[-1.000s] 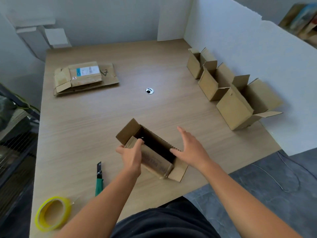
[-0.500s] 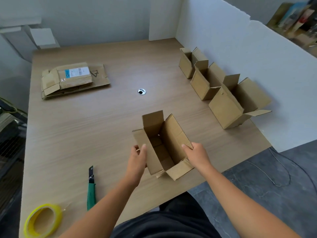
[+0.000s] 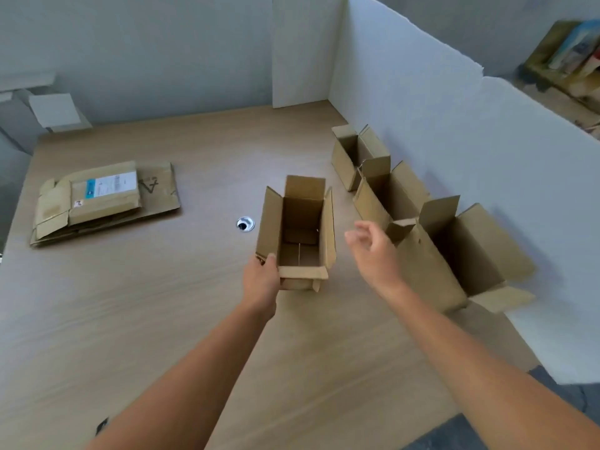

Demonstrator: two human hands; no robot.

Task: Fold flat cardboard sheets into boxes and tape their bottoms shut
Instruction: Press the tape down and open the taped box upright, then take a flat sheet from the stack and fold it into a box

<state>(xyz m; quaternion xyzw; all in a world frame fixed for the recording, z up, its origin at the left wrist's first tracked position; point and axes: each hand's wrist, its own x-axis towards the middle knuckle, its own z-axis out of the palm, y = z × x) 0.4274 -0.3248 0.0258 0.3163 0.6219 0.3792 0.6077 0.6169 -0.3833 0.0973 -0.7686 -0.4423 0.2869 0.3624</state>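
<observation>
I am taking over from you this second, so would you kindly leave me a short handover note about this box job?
Left hand grips the near left corner of the upright box. Right hand is free, fingers loosely curled, beside it.
Three formed boxes stand along the white partition; flat sheets lie far left.
Done: this box is formed, bottom flaps closed; tape not visible.
To do: place it, then fold the flat sheets.

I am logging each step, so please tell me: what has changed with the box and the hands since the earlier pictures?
The open box, first lying on its side, was stood upright and moved farther away, toward the row of three boxes. The right hand let go and hovers open; the left hand holds its near corner. The row and the flat cardboard stack stayed.
</observation>
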